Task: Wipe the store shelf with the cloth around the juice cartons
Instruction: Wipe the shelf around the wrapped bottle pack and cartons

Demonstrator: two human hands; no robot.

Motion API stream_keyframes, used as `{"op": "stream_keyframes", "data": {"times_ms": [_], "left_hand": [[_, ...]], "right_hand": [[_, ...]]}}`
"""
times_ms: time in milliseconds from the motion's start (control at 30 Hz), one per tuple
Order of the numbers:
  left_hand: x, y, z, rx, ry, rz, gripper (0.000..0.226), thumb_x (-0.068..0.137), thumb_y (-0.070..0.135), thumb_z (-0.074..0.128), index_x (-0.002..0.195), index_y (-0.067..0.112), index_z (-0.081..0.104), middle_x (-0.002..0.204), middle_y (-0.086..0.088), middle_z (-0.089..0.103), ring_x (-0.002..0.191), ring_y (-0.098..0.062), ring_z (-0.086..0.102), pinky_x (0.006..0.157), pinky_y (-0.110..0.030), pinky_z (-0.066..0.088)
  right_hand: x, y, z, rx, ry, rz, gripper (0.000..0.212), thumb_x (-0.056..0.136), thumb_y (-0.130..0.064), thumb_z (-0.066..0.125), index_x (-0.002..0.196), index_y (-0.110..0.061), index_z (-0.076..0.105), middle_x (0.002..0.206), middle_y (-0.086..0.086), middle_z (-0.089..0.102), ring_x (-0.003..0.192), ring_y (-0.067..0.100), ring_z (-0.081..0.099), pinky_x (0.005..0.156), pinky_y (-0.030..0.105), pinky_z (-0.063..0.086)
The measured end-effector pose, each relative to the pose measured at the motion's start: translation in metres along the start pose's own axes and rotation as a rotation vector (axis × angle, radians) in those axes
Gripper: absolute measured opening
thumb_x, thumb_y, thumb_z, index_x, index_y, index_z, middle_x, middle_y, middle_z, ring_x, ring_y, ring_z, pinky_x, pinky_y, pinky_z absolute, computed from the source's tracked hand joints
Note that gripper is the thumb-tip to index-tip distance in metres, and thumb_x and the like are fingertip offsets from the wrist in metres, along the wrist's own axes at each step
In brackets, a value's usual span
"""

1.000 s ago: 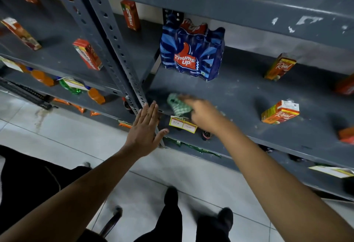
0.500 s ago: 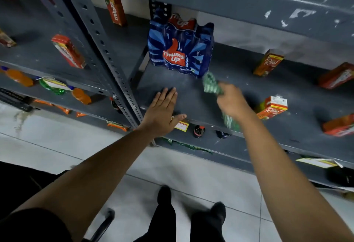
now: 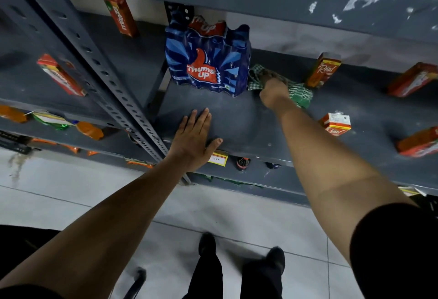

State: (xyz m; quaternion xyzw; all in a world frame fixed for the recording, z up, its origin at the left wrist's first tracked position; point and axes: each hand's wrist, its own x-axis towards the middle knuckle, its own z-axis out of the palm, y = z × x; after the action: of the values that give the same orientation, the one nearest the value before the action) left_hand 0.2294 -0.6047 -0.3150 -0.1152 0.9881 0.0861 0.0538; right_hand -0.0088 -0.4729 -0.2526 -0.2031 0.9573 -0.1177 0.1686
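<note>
Midway, a person wipes a grey shelf with a green cloth among scattered cartons.

Here the right hand grips the bunched cloth at centre frame, fingers closed on it, pressed to the shelf between the blue bottle pack and a tilted carton. The left hand lies flat at the front edge, fingers together, thumb out. Judging by this, the patch near the pack is in hand; the stretch toward the front carton and the cartons at right frame looks still to do.
</note>
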Motion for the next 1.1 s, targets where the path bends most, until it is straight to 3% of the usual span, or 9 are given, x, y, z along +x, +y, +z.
{"op": "stream_keyframes", "data": {"times_ms": [233, 433, 533, 733, 833, 933, 1033, 1100], "left_hand": [[-0.001, 0.002, -0.004, -0.033, -0.001, 0.002, 0.088, 0.090, 0.066, 0.006, 0.158, 0.010, 0.004, 0.167, -0.004, 0.000, 0.153, -0.026, -0.004, 0.123, -0.045, -0.002], [0.000, 0.001, -0.006, -0.036, -0.037, -0.016, 0.088, 0.087, 0.064, 0.000, 0.158, 0.012, 0.000, 0.167, 0.000, -0.006, 0.152, -0.024, -0.009, 0.122, -0.043, -0.006], [0.002, 0.003, -0.007, -0.011, -0.054, -0.024, 0.078, 0.096, 0.058, 0.011, 0.158, 0.012, -0.002, 0.167, 0.000, -0.010, 0.152, -0.024, -0.012, 0.122, -0.042, -0.007], [0.000, 0.006, -0.010, -0.007, -0.058, -0.023, 0.073, 0.103, 0.049, 0.027, 0.158, 0.011, -0.003, 0.166, -0.002, -0.010, 0.152, -0.025, -0.011, 0.122, -0.043, -0.008], [0.000, 0.005, -0.009, -0.012, -0.060, -0.024, 0.073, 0.103, 0.049, 0.026, 0.158, 0.011, -0.003, 0.167, -0.002, -0.010, 0.152, -0.025, -0.011, 0.122, -0.043, -0.009], [-0.001, 0.004, -0.010, -0.003, -0.063, -0.022, 0.073, 0.103, 0.050, 0.024, 0.157, 0.012, -0.005, 0.166, -0.002, -0.011, 0.152, -0.025, -0.012, 0.121, -0.042, -0.009], [0.002, 0.005, -0.009, 0.018, -0.066, -0.036, 0.073, 0.102, 0.051, 0.023, 0.157, 0.011, -0.005, 0.166, -0.002, -0.012, 0.152, -0.024, -0.012, 0.122, -0.042, -0.008], [0.006, 0.009, -0.007, 0.020, -0.043, -0.024, 0.074, 0.100, 0.054, 0.019, 0.157, 0.012, -0.003, 0.167, -0.003, -0.008, 0.152, -0.025, -0.010, 0.122, -0.043, -0.006]], "right_hand": [[-0.065, 0.004, 0.014, 0.016, -0.005, -0.106, 0.076, 0.080, 0.014, 0.036, 0.148, -0.018, 0.026, 0.161, 0.003, 0.010, 0.149, 0.026, 0.005, 0.121, 0.048, 0.003], [-0.110, 0.011, 0.044, 0.070, -0.041, -0.252, 0.082, 0.075, 0.013, 0.040, 0.145, -0.030, 0.034, 0.159, -0.005, 0.017, 0.149, 0.019, 0.004, 0.120, 0.050, -0.002], [-0.143, 0.017, 0.050, 0.112, -0.086, -0.329, 0.078, 0.077, 0.011, 0.044, 0.143, -0.030, 0.037, 0.158, -0.007, 0.019, 0.149, 0.017, 0.006, 0.121, 0.049, -0.002], [-0.192, 0.033, 0.046, 0.102, -0.250, -0.415, 0.075, 0.079, 0.012, 0.045, 0.140, -0.033, 0.042, 0.157, -0.007, 0.024, 0.148, 0.015, 0.013, 0.121, 0.047, 0.005], [-0.214, 0.035, 0.033, 0.084, -0.319, -0.344, 0.073, 0.080, 0.010, 0.045, 0.135, -0.038, 0.047, 0.153, -0.008, 0.034, 0.142, 0.019, 0.031, 0.117, 0.040, 0.026], [-0.220, 0.033, 0.014, 0.060, -0.194, -0.265, 0.073, 0.078, 0.007, 0.043, 0.134, -0.040, 0.047, 0.147, -0.006, 0.045, 0.128, 0.027, 0.050, 0.104, 0.041, 0.044], [-0.202, 0.029, 0.007, 0.026, -0.004, -0.221, 0.074, 0.076, 0.007, 0.045, 0.137, -0.035, 0.045, 0.148, -0.001, 0.044, 0.128, 0.028, 0.050, 0.104, 0.043, 0.044], [-0.196, 0.034, 0.010, 0.000, -0.024, -0.196, 0.073, 0.078, 0.007, 0.046, 0.138, -0.035, 0.044, 0.148, 0.004, 0.044, 0.128, 0.030, 0.049, 0.106, 0.043, 0.043]]}}
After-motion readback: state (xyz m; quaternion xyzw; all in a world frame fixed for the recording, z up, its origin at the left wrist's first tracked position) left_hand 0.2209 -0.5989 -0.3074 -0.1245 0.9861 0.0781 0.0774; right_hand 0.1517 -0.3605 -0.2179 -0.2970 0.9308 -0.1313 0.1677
